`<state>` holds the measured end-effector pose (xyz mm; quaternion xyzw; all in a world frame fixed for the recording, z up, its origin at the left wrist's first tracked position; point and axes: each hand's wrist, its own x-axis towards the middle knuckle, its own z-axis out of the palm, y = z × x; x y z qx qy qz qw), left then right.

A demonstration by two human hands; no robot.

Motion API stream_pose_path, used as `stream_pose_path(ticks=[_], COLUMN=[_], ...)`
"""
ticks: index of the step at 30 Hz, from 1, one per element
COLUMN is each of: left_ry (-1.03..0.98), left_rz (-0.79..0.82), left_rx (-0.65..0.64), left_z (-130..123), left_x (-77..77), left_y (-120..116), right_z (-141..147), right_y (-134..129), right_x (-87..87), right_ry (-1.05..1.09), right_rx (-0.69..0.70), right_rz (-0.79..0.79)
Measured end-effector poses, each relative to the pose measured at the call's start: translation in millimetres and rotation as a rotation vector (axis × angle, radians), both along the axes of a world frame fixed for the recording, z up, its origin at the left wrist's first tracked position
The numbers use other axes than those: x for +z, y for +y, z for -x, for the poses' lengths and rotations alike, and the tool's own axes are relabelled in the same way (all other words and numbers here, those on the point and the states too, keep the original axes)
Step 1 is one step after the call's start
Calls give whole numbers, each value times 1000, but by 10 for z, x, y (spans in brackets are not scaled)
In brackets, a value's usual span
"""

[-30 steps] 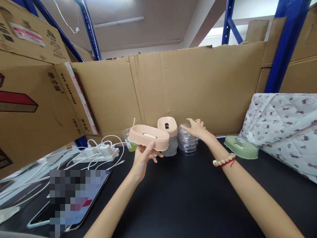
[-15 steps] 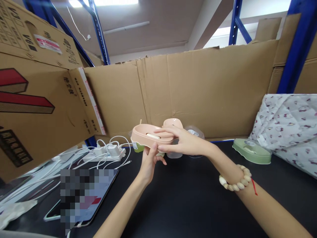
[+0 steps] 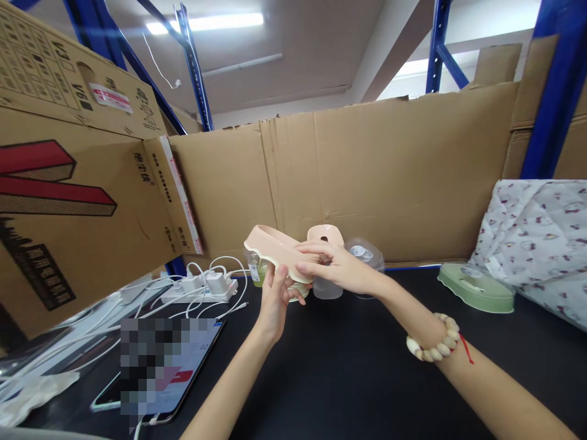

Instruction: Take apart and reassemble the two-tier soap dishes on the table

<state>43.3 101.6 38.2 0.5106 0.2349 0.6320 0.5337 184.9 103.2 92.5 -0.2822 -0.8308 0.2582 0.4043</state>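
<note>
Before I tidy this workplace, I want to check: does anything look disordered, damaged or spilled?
White cables tangle over the power strip, crossing untidily; the cardboard panel behind has a ragged, torn-looking top edge. No spill is visible.

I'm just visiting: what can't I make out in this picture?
All in the head view:
Pink dish: right end covered by the right hand.
Tablet: screen largely masked by pixel blocks.
Green drink cup: partly hidden behind the dish.
Patterned material: cut off by the right edge.
</note>
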Motion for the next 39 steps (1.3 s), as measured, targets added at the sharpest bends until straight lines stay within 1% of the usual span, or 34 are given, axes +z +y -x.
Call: stream_pose_path(ticks=[3, 7, 10, 13, 15, 17, 20, 22, 24, 25, 27, 32, 36, 39], left_ry=[-18, -39, -60, -75, -70, -61, -55, -48, -41, -39, -36, 8, 34, 39], left_rz=[22, 27, 10, 8, 7, -7, -20, -12, 0, 7, 25, 44, 56, 68], left_rx=[-30, -46, -18, 21, 20, 11, 28, 37, 32, 28, 18, -17, -46, -42], left_z=[-3, 0, 7, 15, 18, 21, 22, 18, 8, 2, -13, -47, -60, -62], left_x=[25, 43, 48, 53, 56, 60, 60, 56, 48, 43, 32, 4, -13, -17], left_y=[-11, -21, -28, -35, -40, -41, -38, -37, -39, -41, -46, -49, -42, -32], right_z=[4, 22, 31, 11, -23, -71, -163, -222, -265, -276, -275, -204, -166, -151], right_y=[15, 18, 29, 74, 124, 183, 269, 312, 341, 351, 370, 420, 427, 389], right_x=[4, -5, -10, 1, 14, 24, 15, -9, -45, -64, -103, -189, -219, -201], right_ry=[17, 59, 70, 104, 162, 249, 419, 458, 391, 334, 222, -36, -140, -222], right_rx=[55, 75, 82, 33, -47, -164, -434, -637, -799, -851, -913, -949, -955, -939], right_rz=[-14, -26, -24, -24, -51, -105, -234, -343, -418, -431, -417, -328, -322, -316])
